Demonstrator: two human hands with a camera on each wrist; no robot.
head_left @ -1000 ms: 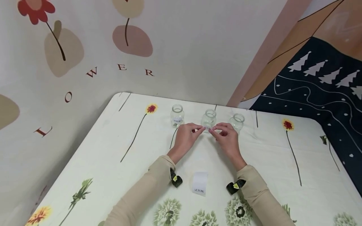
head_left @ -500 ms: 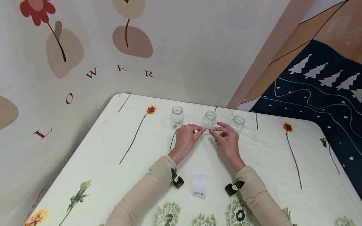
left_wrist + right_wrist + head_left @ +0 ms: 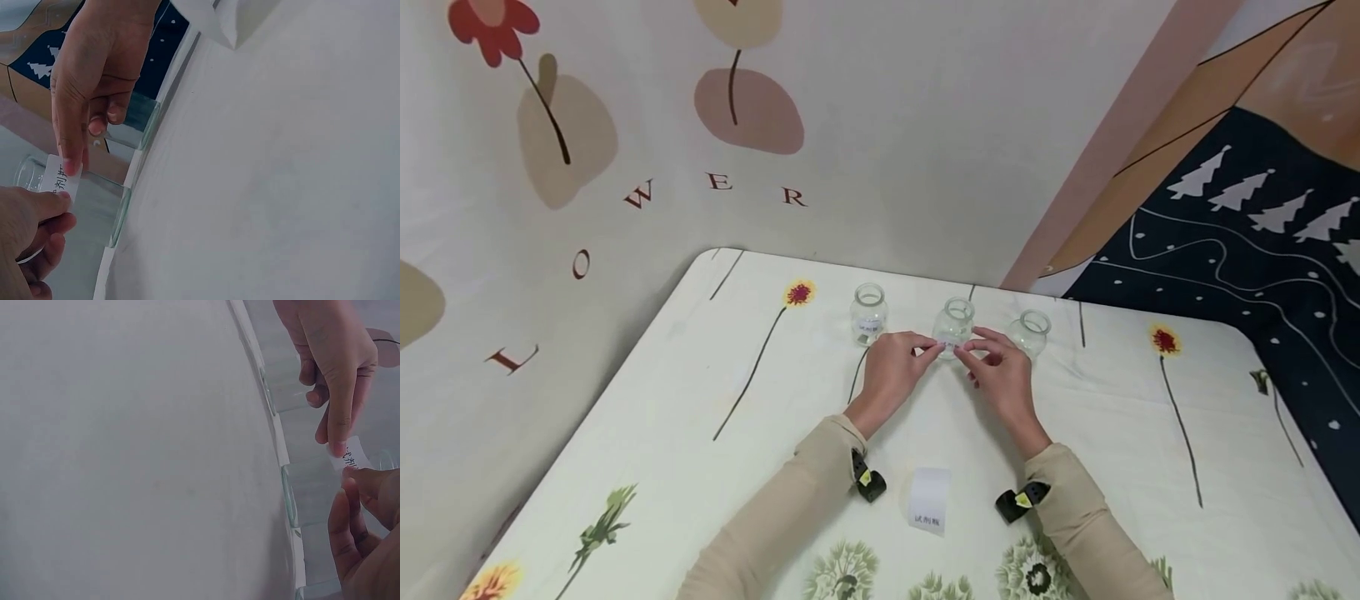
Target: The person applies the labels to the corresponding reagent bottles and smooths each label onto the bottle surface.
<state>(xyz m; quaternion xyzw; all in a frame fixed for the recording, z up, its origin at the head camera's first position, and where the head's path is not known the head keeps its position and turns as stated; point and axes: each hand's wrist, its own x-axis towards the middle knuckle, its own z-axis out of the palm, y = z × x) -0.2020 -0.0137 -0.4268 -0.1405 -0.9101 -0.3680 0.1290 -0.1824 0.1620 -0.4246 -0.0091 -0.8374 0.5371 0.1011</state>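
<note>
A small white label with printed dark characters (image 3: pixel 56 179) lies against the front of the middle glass jar (image 3: pixel 956 319), at its lower body in the head view. My left hand (image 3: pixel 892 371) pinches the label's left end between thumb and index finger. Its right end is pinched by my right hand (image 3: pixel 1002 377), whose other fingers curl loosely beside the jar. In the right wrist view the characters on the label (image 3: pixel 355 452) are partly covered by the fingertips. The jar is upright and open-topped.
To the left stands another glass jar (image 3: pixel 869 312) bearing a similar label. A third jar (image 3: pixel 1030 331) is behind my right hand, with no label visible. A white paper piece with printed characters (image 3: pixel 929 498) lies between my forearms on the flower-patterned tablecloth (image 3: pixel 1120 467).
Both hands stay at the middle jar with the label between them, with only slight finger shifts. The whole head view has moved slightly; the jars keep their places.
</note>
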